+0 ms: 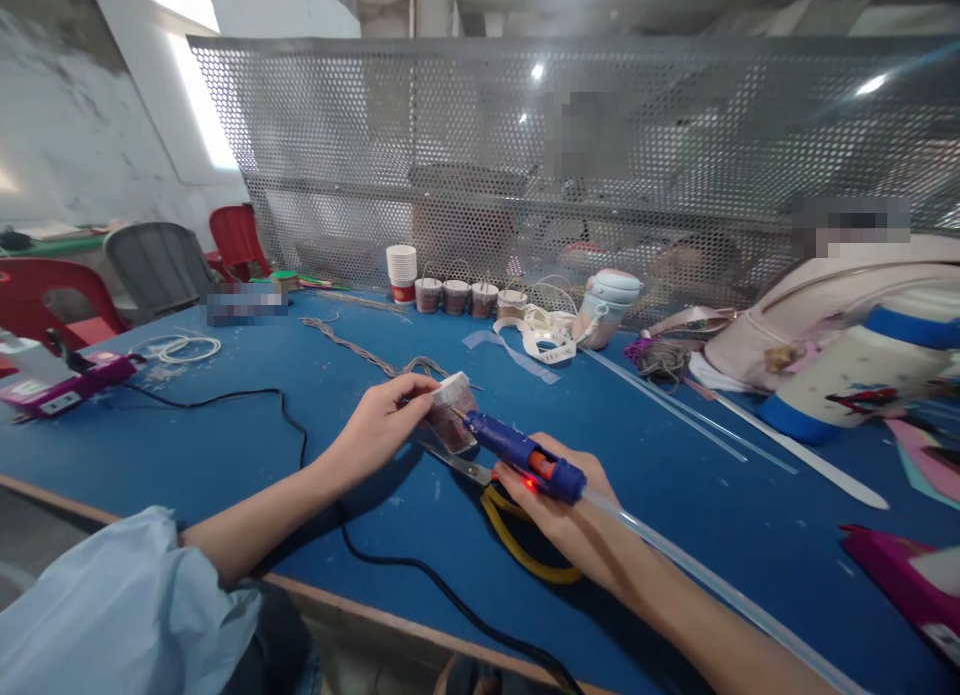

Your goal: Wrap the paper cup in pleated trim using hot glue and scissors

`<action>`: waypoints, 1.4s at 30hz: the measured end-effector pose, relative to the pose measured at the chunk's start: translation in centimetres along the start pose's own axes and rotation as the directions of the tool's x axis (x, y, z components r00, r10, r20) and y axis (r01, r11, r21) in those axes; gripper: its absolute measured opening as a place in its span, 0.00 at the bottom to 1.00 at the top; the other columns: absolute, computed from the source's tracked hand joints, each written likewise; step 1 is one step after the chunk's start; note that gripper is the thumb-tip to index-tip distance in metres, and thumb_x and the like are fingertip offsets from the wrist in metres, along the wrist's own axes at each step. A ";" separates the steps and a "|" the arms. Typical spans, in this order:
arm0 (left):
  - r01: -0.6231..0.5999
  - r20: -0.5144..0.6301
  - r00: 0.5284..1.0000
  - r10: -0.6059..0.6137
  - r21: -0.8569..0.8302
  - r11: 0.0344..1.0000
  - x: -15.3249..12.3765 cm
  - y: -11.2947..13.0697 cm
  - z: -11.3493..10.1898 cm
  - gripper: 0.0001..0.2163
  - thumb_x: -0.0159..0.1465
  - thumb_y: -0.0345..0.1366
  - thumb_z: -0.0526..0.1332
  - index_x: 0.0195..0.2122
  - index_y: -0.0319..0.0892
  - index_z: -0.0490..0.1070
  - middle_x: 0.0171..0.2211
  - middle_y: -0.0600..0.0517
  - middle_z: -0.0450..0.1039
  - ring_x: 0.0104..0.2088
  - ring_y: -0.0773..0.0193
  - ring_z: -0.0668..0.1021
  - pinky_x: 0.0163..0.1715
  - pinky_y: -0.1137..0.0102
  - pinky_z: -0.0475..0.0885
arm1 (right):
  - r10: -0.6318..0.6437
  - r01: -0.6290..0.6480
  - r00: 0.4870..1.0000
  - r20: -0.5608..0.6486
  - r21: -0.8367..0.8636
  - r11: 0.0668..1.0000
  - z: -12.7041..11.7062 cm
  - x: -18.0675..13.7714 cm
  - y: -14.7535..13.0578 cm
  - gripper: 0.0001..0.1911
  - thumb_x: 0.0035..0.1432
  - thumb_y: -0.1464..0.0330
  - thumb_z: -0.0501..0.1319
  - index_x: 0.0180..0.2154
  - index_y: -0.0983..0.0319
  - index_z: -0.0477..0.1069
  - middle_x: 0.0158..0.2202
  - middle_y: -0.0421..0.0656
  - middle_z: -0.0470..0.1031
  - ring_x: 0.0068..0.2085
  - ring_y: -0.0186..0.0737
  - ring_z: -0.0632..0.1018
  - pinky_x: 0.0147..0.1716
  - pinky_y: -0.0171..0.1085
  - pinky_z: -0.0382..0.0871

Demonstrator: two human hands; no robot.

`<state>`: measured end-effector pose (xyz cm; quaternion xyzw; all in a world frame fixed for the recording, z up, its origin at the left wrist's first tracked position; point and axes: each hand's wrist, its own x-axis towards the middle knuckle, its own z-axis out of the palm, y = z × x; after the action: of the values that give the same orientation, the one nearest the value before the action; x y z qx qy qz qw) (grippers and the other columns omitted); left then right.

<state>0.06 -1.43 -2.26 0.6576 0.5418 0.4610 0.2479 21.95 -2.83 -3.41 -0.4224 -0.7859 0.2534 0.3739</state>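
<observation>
My left hand (401,412) grips a small paper cup (452,425) by its white end, tilted over the table. Brown cord or similar material covers much of the cup's side. In my right hand (566,495) is a blue glue gun (517,450), its nozzle tip at the cup's side; whether it touches I cannot tell. A red light glows on the gun, and a long clear glue stick (675,555) runs out of its back. Beneath my right hand lies a pair of scissors (517,547) with yellow-and-black handles, blades pointing toward the cup.
Several brown-wrapped cups (457,297) and a stack of white cups (402,265) stand at the back. Brown cords (352,345) lie behind my left hand. A black cable (405,563) crosses the front. Bottles (607,305), spare glue sticks (682,405) and a bag (757,325) occupy the right.
</observation>
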 end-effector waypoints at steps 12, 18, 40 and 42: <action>-0.020 0.005 1.000 0.020 0.037 0.999 -0.1 -0.6 -0.1 0.16 0.57 0.29 0.51 0.42 0.40 0.75 0.37 0.50 0.78 0.32 0.64 0.76 0.36 0.69 0.72 | 0.047 -0.047 0.999 -0.004 -0.006 0.999 -0.3 0.1 -0.4 0.13 0.57 0.59 0.58 0.26 0.60 0.67 0.21 0.37 0.69 0.22 0.33 0.69 0.24 0.32 0.63; -0.250 0.030 0.968 0.251 0.255 0.934 -0.2 -1.5 0.2 0.16 0.60 0.31 0.50 0.45 0.40 0.73 0.43 0.46 0.78 0.44 0.59 0.77 0.47 0.64 0.71 | 0.189 -0.179 0.980 -0.053 0.158 0.971 -0.9 0.7 -0.3 0.15 0.53 0.56 0.62 0.26 0.61 0.68 0.22 0.38 0.71 0.24 0.36 0.70 0.24 0.34 0.64; -0.076 -0.304 0.950 0.067 -0.018 0.997 1.0 -3.1 -3.4 0.15 0.66 0.35 0.48 0.21 0.44 0.56 0.16 0.59 0.60 0.17 0.70 0.67 0.20 0.73 0.63 | 0.294 -0.268 0.955 -0.046 0.298 0.916 -5.4 3.7 4.4 0.17 0.54 0.57 0.64 0.25 0.64 0.71 0.15 0.35 0.64 0.17 0.29 0.63 0.18 0.32 0.55; -0.045 -0.291 0.956 0.041 -0.005 0.999 1.1 -2.9 -3.5 0.16 0.65 0.35 0.48 0.19 0.44 0.56 0.15 0.58 0.61 0.16 0.70 0.67 0.20 0.73 0.63 | 0.393 -0.352 0.919 0.009 0.464 0.813 -5.4 4.1 5.1 0.15 0.52 0.60 0.66 0.25 0.65 0.71 0.19 0.37 0.68 0.17 0.27 0.63 0.16 0.31 0.54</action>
<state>-4.44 -0.18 -2.75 0.5928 0.5551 0.5614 0.1592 27.22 3.72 -2.38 -0.4789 -0.5890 0.4803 0.4394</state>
